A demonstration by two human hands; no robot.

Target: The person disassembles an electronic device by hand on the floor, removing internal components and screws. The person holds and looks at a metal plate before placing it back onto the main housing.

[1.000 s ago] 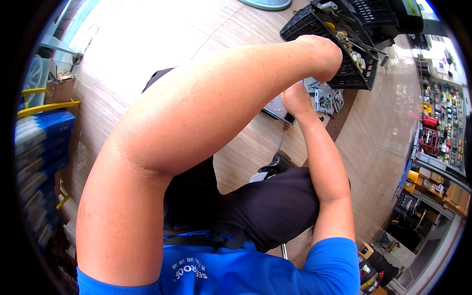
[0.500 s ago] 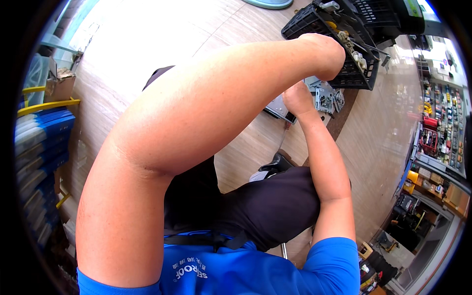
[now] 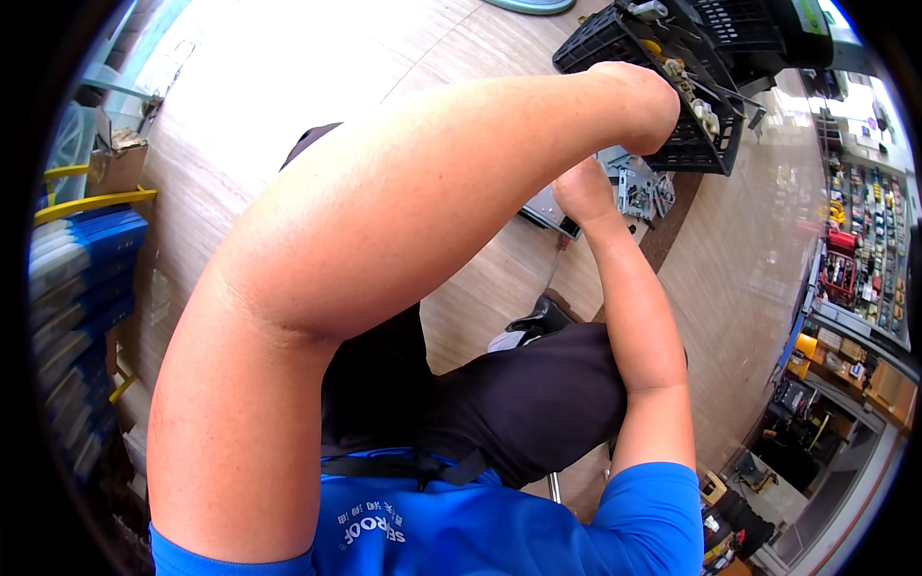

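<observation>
My left arm reaches across the view, and my left hand [image 3: 645,108] bends away at the wrist, its fingers hidden behind it. Just below it is my right hand [image 3: 583,189], its fingers curled in; anything they hold is out of sight. Close to both hands, low near the floor, lies a grey metal mechanism [image 3: 638,192] with small cut-out parts. On the other side of my right hand, a flat silver panel with a dark edge [image 3: 549,211] shows partly from under my left forearm.
A black plastic crate [image 3: 713,158] holding mixed small parts stands beyond my left hand. Blue-and-white stacked packs [image 3: 91,250] with yellow rails [image 3: 96,204] line the left side. Shelves of small goods [image 3: 869,250] stand at the right. My dark-trousered knee [image 3: 538,403] is below.
Both hands hold nearly the same place; my left hand has shifted very slightly to the right and up. Nothing else visibly differs.
</observation>
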